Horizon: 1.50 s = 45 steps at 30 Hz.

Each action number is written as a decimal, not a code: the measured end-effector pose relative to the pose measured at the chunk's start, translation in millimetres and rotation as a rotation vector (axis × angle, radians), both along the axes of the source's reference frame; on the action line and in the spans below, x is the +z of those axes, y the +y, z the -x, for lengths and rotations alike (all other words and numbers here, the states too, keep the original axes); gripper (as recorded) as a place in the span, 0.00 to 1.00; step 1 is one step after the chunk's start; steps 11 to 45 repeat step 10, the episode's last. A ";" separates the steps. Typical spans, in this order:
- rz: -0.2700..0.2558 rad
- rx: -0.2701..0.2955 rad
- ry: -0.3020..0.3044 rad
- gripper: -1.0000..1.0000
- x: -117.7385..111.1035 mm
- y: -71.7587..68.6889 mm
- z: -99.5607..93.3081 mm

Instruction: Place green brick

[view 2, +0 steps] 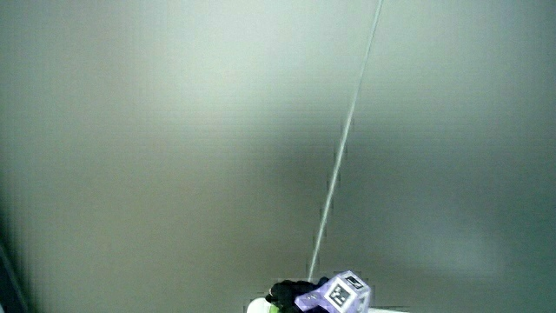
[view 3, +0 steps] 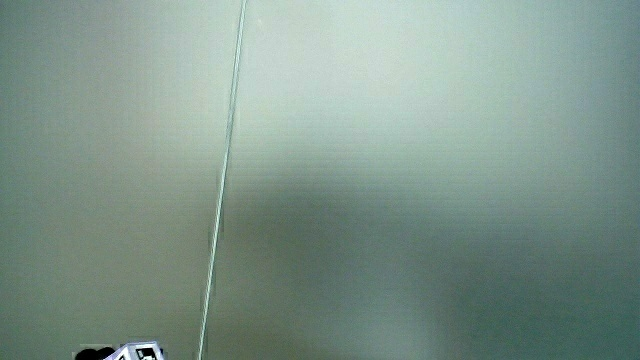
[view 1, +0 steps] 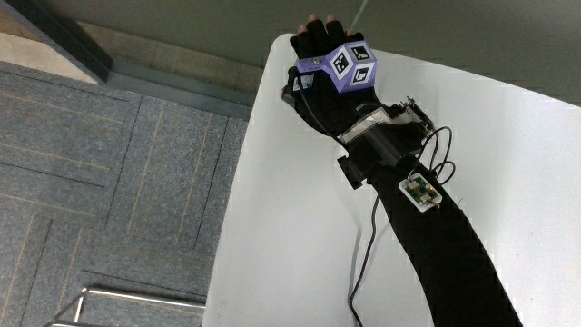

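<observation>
Hand (view 1: 329, 62) at the white table (view 1: 300, 227) corner; finger state impossible to tell. Hint of green (view 2: 272, 306) beneath. Risk: brick tipping off the edge.

White table (view 1: 300, 227): you see its rounded corner and curved edge. Grey carpet-tile floor (view 1: 109, 182): beside the table, pale seam lines. Dark baseboard strip (view 1: 68, 36): along the floor, away from the table. Pale wall (view 2: 174, 130): fills both side views, 1 thin vertical seam (view 2: 343, 148).

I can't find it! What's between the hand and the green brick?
Nothing visible. In a side view a green bit, likely the brick, sits against the hand; the main view hides it.
</observation>
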State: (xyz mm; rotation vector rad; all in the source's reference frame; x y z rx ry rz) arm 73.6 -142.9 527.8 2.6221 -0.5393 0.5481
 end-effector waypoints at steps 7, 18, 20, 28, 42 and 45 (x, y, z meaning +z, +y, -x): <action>0.000 -0.001 -0.006 0.00 -1.8 -0.2 -1.2; 0.015 0.004 -0.015 0.00 9.8 -1.4 -7.5; 0.015 0.004 -0.015 0.00 9.8 -1.4 -7.5; 0.015 0.004 -0.015 0.00 9.8 -1.4 -7.5; 0.015 0.004 -0.015 0.00 9.8 -1.4 -7.5; 0.015 0.004 -0.015 0.00 9.8 -1.4 -7.5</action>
